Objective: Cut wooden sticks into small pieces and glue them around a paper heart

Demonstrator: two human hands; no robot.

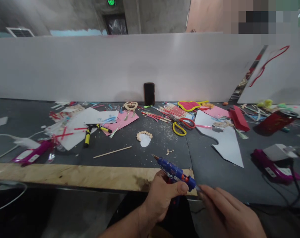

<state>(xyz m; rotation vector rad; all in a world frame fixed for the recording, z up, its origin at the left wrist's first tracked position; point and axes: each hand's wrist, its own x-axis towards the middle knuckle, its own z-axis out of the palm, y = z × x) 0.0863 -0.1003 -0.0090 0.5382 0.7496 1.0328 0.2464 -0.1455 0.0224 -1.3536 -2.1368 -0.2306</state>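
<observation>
My left hand (pixel 162 191) is wrapped around a blue hot glue gun (pixel 172 168), whose nozzle points up and to the left over the table's front edge. At the gun's back end, my right hand (pixel 231 211) pinches a clear glue stick (pixel 197 188) that runs into the gun. Beyond the nozzle lies a white paper heart (pixel 145 141) with pale wooden beads (pixel 140 134) along part of its edge. Several loose beads (pixel 168 152) are scattered to the right of the nozzle. A thin wooden stick (pixel 112 152) rests on the tabletop to the left.
Yellow-and-red scissors (pixel 179 129), yellow-handled pliers (pixel 87 137) and cut white paper (pixel 223 138) lie around the heart. A phone (pixel 149 94) leans on the white partition (pixel 90 66). Purple power strips (pixel 269 165) with cables sit at both sides. A red can (pixel 276 122) stands at right.
</observation>
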